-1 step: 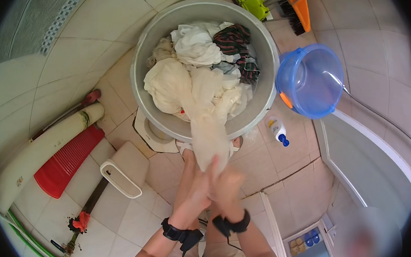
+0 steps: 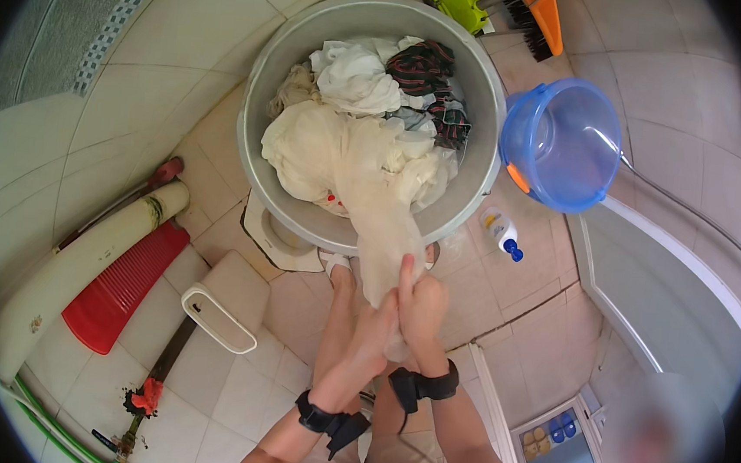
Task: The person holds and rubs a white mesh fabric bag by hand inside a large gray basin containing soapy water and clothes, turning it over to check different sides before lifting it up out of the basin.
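A thin cream garment (image 2: 381, 224) stretches from a large grey tub (image 2: 258, 166) over its near rim to my hands. My left hand (image 2: 369, 340) closes on the near end of it. Pressed against the left, my right hand (image 2: 421, 312) also grips the fabric, its index finger pointing up along the cloth. A small tip of the material (image 2: 397, 348) pokes out below, between the two hands. Other laundry fills the tub: a white cloth (image 2: 358, 76), a dark striped piece (image 2: 420, 68) and more cream fabric (image 2: 298, 152).
Right of the tub are a blue bucket (image 2: 566, 182) and a white bottle with a blue cap (image 2: 499, 229). At left lie a red ridged board (image 2: 122, 290) and a white bin (image 2: 235, 295). A green dustpan (image 2: 462, 12) and an orange-backed brush (image 2: 543, 23) stand behind.
My right hand, blurred and lower before, has moved up along the cream garment and now shows sharply. The tip below the hands has come into view.
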### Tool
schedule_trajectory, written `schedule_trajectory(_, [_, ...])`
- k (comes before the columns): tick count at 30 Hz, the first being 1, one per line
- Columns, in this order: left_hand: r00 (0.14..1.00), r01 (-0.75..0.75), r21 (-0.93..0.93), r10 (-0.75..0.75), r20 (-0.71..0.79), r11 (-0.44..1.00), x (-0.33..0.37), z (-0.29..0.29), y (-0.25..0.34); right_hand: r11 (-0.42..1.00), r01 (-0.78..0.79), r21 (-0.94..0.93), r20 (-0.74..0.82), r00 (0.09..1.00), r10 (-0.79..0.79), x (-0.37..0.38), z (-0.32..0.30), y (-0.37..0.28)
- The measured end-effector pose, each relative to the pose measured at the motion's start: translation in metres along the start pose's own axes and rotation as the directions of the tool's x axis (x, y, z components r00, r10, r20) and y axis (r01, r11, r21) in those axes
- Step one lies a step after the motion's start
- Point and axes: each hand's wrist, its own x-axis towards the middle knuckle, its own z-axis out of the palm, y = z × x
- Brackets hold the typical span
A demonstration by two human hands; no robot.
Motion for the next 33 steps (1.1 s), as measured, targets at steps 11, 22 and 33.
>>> schedule_trajectory(11, [0.986,-0.009,-0.282,0.055,0.156,0.960,0.013,-0.010,0.026,0.616,-0.452,0.645,0.155,0.867,0.473,0.050,-0.012,0.021])
schedule_trajectory(22, [0.837,-0.009,-0.655,0.364,0.408,0.755,-0.020,-0.007,0.111,-0.587,-0.235,0.775,0.379,0.916,0.134,0.067,-0.098,0.026])
schedule_trajectory(33, [0.911,-0.243,-0.546,0.381,0.155,0.802,-0.026,-0.013,0.103,-0.414,-0.225,0.882,0.286,0.954,0.092,0.053,-0.104,0.015])
